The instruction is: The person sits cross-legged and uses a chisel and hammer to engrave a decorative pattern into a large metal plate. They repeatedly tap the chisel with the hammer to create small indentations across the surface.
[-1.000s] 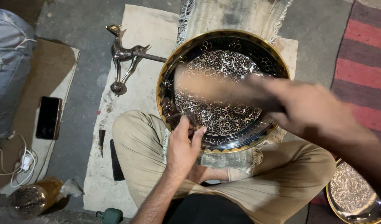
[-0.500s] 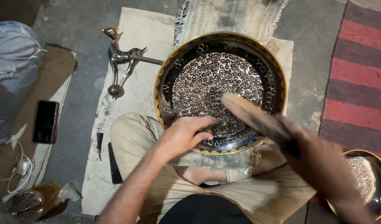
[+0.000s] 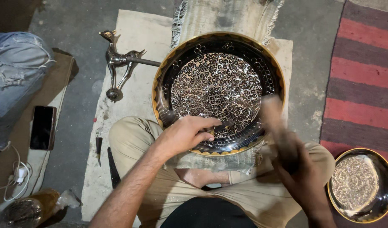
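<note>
My left hand (image 3: pixel 183 135) pinches a small chisel (image 3: pixel 222 126) on the engraved tray (image 3: pixel 217 90) at centre — my right hand (image 3: pixel 301 177), lower right, grips a blurred mallet (image 3: pixel 275 118).

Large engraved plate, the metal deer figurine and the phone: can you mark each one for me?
Large engraved plate (image 3: pixel 217 84), head view: on the patterned centre of its face.
Metal deer figurine (image 3: pixel 116 60), head view: on its body, lying on the pale cloth.
Phone (image 3: pixel 42 127), head view: on the middle of its dark screen.
</note>
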